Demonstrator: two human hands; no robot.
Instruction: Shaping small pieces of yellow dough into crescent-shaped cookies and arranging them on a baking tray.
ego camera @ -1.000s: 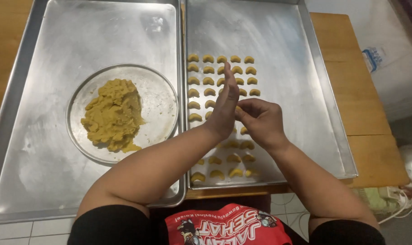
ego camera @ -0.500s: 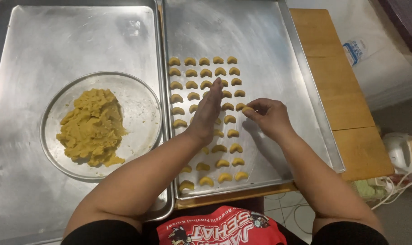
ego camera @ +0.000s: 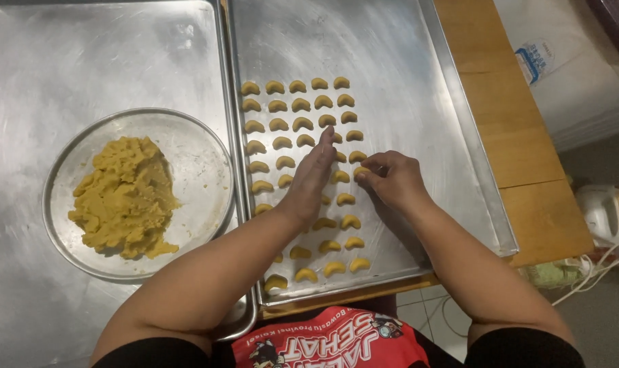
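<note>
yellow dough crescents (ego camera: 297, 125) lie in tidy rows on the right baking tray (ego camera: 418, 82), a shiny metal sheet that sits on a wooden table (ego camera: 514, 123). the rows run from the far middle of the tray down to its near edge, each piece curved like a small cashew and set just apart from its neighbours.

the left hand (ego camera: 313, 174) lies flat and stretched out over the middle rows, fingers together and pointing away from the body, palm down, covering several pieces; whether it presses on them or only hovers cannot be told. the right hand (ego camera: 391, 178) is just beside it, at the right end of a row, with its fingers curled in and the fingertips (ego camera: 361, 174) pinched on a single crescent piece (ego camera: 359, 170) that rests at the tray surface. the two hands are close, nearly touching, but hold nothing between them.

on the left baking tray (ego camera: 84, 68), touching the right one along its rim, stands a round glass plate (ego camera: 200, 170) with a rough lump of the same yellow dough (ego camera: 122, 197) heaped on its left half. both forearms reach in from the bottom of the view, above a red shirt (ego camera: 330, 344) with print. past the table's right edge a white appliance (ego camera: 606, 215) with a cable sits lower down, and a white bag (ego camera: 554, 54) lies farther back.
</note>
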